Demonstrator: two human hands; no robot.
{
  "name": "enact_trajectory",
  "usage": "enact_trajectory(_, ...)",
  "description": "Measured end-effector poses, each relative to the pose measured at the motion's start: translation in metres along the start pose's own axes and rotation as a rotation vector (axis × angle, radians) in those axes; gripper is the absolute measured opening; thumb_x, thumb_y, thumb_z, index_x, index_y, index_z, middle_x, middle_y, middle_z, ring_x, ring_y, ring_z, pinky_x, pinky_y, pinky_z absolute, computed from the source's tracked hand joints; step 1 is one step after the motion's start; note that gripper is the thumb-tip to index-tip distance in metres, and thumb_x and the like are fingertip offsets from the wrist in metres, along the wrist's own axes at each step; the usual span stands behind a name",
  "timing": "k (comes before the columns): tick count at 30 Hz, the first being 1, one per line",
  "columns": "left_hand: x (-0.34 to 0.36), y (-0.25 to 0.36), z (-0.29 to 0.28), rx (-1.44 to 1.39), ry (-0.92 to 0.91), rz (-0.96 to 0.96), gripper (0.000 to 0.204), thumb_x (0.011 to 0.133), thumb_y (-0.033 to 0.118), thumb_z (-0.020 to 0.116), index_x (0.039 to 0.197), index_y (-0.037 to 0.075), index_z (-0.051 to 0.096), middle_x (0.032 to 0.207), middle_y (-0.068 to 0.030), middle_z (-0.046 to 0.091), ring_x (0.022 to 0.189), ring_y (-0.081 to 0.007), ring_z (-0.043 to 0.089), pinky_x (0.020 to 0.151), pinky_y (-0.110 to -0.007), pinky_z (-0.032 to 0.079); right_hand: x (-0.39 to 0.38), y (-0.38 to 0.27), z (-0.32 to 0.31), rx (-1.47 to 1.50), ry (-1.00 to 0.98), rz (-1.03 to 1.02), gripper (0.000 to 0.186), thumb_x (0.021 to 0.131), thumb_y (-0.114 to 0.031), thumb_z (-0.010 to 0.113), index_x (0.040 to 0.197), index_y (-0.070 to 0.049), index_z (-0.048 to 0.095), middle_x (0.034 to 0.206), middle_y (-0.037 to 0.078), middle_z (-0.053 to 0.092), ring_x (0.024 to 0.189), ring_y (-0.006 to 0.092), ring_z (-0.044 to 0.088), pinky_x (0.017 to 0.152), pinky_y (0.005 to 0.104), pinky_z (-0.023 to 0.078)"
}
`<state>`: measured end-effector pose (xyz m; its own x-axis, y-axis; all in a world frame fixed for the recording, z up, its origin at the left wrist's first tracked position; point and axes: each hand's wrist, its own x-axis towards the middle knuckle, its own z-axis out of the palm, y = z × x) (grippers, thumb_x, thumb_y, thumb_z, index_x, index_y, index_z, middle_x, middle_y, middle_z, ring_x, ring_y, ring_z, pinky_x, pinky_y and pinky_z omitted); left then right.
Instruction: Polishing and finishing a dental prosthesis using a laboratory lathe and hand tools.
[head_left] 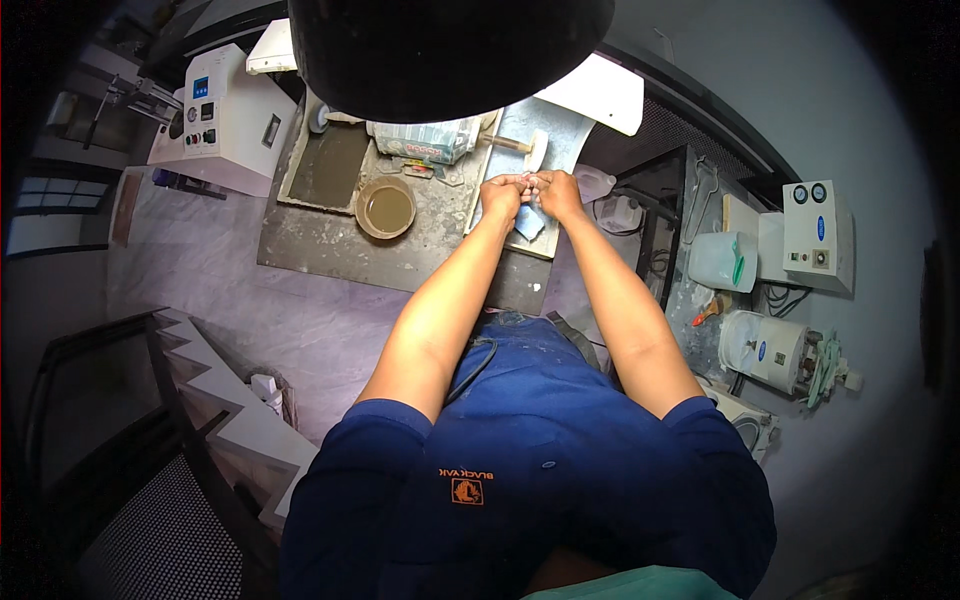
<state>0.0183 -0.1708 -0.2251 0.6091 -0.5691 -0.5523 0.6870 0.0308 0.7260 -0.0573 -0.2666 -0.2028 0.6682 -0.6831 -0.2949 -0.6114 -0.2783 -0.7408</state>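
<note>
My left hand (503,197) and my right hand (558,193) meet over a light tray (551,243) on the bench, fingers closed and pressed together. Between the fingertips is a small pinkish-white piece, too small to make out. Just beyond the hands, a pale polishing wheel (538,150) sits on the spindle of a bench polishing motor (425,140); the hands look apart from it. Below the hands, a light blue piece of sheet (529,222) lies in the tray. A black round object overhead hides part of the motor.
Left of the motor stand a bowl (363,222) of murky brown liquid and a tray (286,192) of grey-brown slurry. A white control box (228,120) is at far left. On the right are a white plastic container (715,262), a gauge box (818,235) and a white machine (775,350).
</note>
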Motion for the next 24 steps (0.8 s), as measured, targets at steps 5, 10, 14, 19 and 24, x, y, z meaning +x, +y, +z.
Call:
enact_trajectory(5, 0.013, 0.001, -0.003, 0.172, -0.01, 0.062, 0.006, 0.087, -0.004, 0.061, 0.087, -0.005, 0.067, 0.078, -0.0095, 0.069, 0.061, -0.0119, 0.062, 0.055, -0.024, 0.05, 0.005, 0.016, 0.009, -0.078, 0.093, -0.033, 0.019, 0.091, -0.014, 0.066, 0.102, -0.001, 0.073, 0.069, 0.005, 0.068, 0.055, 0.0093, 0.059, 0.051, 0.0267, 0.049)
enact_trajectory(10, 0.032, 0.0, -0.005, 0.355, -0.027, 0.131, 0.007, 0.087, -0.002, 0.063, 0.083, -0.005, 0.068, 0.073, -0.008, 0.068, 0.056, -0.0114, 0.058, 0.05, -0.025, 0.046, 0.001, 0.022, 0.014, 0.073, 0.057, 0.026, 0.019, 0.092, -0.014, 0.065, 0.103, -0.001, 0.073, 0.069, 0.003, 0.066, 0.055, 0.0085, 0.059, 0.051, 0.026, 0.049)
enact_trajectory(14, 0.04, -0.003, -0.007, 0.549, -0.023, 0.232, 0.007, 0.086, 0.0, 0.065, 0.083, -0.005, 0.069, 0.071, -0.0071, 0.068, 0.055, -0.011, 0.058, 0.049, -0.025, 0.045, -0.005, 0.017, 0.016, 0.124, 0.087, 0.087, 0.019, 0.093, -0.015, 0.064, 0.105, -0.002, 0.072, 0.068, 0.002, 0.065, 0.055, 0.0079, 0.059, 0.052, 0.0252, 0.049)
enact_trajectory(19, 0.034, -0.004, -0.012, 0.413, -0.044, 0.191, 0.007, 0.088, 0.001, 0.064, 0.085, -0.004, 0.069, 0.073, -0.0075, 0.069, 0.057, -0.0104, 0.058, 0.051, -0.024, 0.046, -0.002, 0.01, 0.012, -0.006, 0.087, -0.041, 0.02, 0.091, -0.017, 0.064, 0.1, -0.001, 0.073, 0.076, 0.011, 0.069, 0.063, 0.0194, 0.064, 0.06, 0.0316, 0.052)
enact_trajectory(24, 0.019, -0.007, -0.018, 0.146, -0.007, 0.139, 0.007, 0.09, -0.001, 0.063, 0.094, -0.005, 0.066, 0.081, -0.0085, 0.07, 0.062, -0.0107, 0.061, 0.057, -0.023, 0.051, -0.004, 0.003, 0.012, -0.175, 0.157, -0.245, 0.019, 0.089, -0.017, 0.062, 0.096, -0.002, 0.072, 0.09, 0.022, 0.068, 0.083, 0.0386, 0.067, 0.075, 0.0419, 0.053)
